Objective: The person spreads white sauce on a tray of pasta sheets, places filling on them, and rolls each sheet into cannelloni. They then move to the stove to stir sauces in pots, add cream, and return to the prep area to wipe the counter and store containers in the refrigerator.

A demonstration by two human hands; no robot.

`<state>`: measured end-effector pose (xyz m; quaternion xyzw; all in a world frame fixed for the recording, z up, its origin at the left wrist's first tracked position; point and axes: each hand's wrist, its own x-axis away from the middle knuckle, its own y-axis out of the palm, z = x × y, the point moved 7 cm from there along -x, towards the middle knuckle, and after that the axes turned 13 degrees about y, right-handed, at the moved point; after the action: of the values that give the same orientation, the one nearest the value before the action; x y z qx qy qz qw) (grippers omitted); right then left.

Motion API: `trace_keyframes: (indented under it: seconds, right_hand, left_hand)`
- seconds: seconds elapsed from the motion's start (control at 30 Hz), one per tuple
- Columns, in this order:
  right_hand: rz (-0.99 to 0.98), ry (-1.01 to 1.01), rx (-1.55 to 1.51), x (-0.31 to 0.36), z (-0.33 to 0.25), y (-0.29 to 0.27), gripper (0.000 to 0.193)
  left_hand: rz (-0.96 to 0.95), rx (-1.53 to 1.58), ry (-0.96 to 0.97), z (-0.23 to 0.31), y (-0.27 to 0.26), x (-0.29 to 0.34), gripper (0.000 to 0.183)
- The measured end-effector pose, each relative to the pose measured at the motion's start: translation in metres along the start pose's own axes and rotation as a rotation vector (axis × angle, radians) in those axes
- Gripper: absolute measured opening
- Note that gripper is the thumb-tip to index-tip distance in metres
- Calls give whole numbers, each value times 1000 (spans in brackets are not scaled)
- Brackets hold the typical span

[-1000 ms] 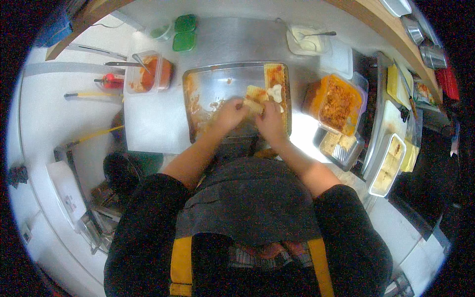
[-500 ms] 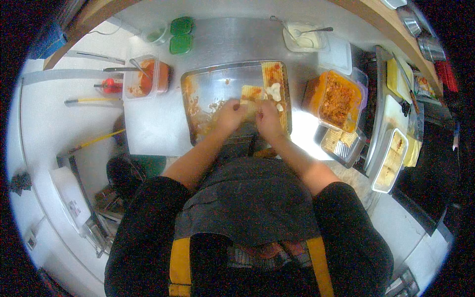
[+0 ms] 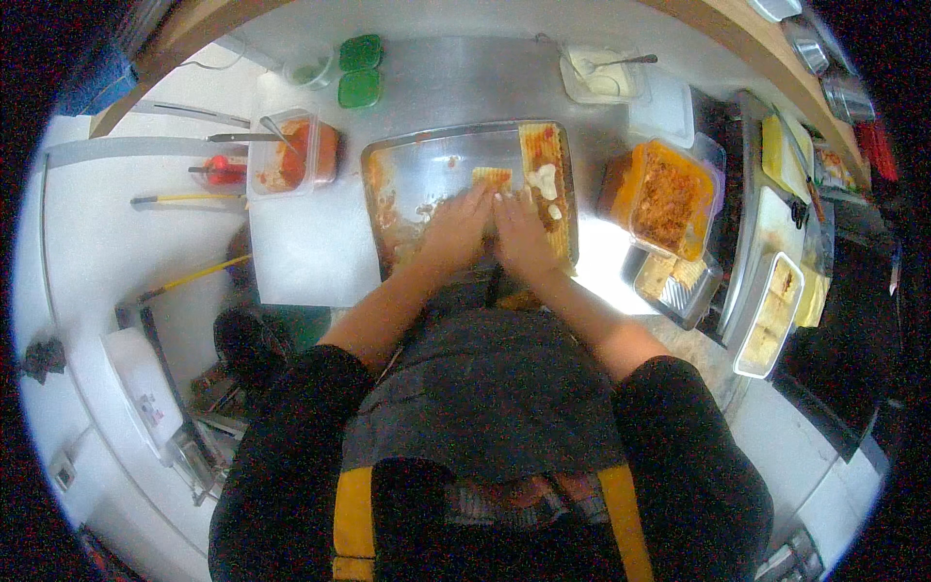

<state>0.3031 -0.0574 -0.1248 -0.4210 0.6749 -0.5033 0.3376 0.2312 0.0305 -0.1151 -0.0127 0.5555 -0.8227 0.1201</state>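
In front of me lies a metal tray (image 3: pixel 417 160) smeared with reddish sauce. My left hand (image 3: pixel 454 231) and my right hand (image 3: pixel 525 235) are pressed down side by side in its middle, fingers stretched out and open. A ridged pasta sheet (image 3: pixel 492 176) shows just past my fingertips; the rest of what is under my palms is hidden. Along the tray's right side runs a strip of ridged pasta (image 3: pixel 538 144) with red sauce on it. White dollops of sauce (image 3: pixel 546 180) sit on that strip, beside my right hand.
Right of the tray are a tub of meat sauce (image 3: pixel 669 199), a box of pasta sheets (image 3: pixel 674 281) and a long foil tray (image 3: pixel 769 315). At the back stands a tub of white sauce (image 3: pixel 601 78) with a spoon. A tub of red sauce (image 3: pixel 296 155) and green lids (image 3: pixel 360 87) are left.
Both hands were curled around a pasta piece above the tray. Now they lie flatter, fingers straightened and pointing away from me, covering that spot.
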Motion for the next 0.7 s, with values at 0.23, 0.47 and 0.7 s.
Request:
trace_keyframes:
  seconds: [0.23,0.47,0.7]
  right_hand:
    - [-139,54,112,2,-3,29,54]
    - [-268,95,72,-1,-4,39,51]
    - [-103,-27,77,13,-18,25,52]
  left_hand:
    - [-205,163,-64,-15,27,-6,61]
    - [-196,144,-29,-18,34,3,52]
    - [-119,-34,-16,-9,36,29,55]
